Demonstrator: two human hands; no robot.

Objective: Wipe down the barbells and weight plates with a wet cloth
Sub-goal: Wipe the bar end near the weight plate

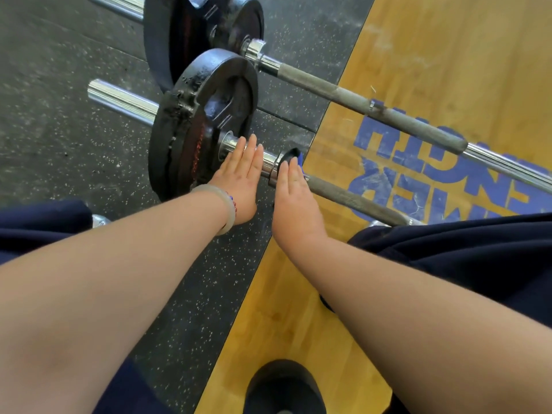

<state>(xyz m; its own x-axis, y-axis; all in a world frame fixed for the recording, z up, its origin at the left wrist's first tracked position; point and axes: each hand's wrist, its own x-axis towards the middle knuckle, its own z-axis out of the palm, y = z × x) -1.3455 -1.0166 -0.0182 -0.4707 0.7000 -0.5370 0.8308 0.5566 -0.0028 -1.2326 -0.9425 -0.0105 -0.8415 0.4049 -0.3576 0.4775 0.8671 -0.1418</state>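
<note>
The near barbell (352,200) lies across the floor with a wet-looking black weight plate (191,115) on its chrome sleeve (122,100). My left hand (240,171) rests with straight fingers on the sleeve just right of that plate. My right hand (294,198) lies flat over the bar's collar, its fingers straight, on a blue cloth (300,159) that shows only as a small edge past my fingertips. A small dark disc (288,155) sits on the bar at my fingertips. A second barbell (358,100) with black plates (179,31) lies behind.
Black speckled rubber flooring (59,85) is on the left, and a wooden platform (448,40) with blue lettering (418,162) on the right. My dark shoe (283,386) is on the wood at the bottom, with my dark-clothed knees at both sides.
</note>
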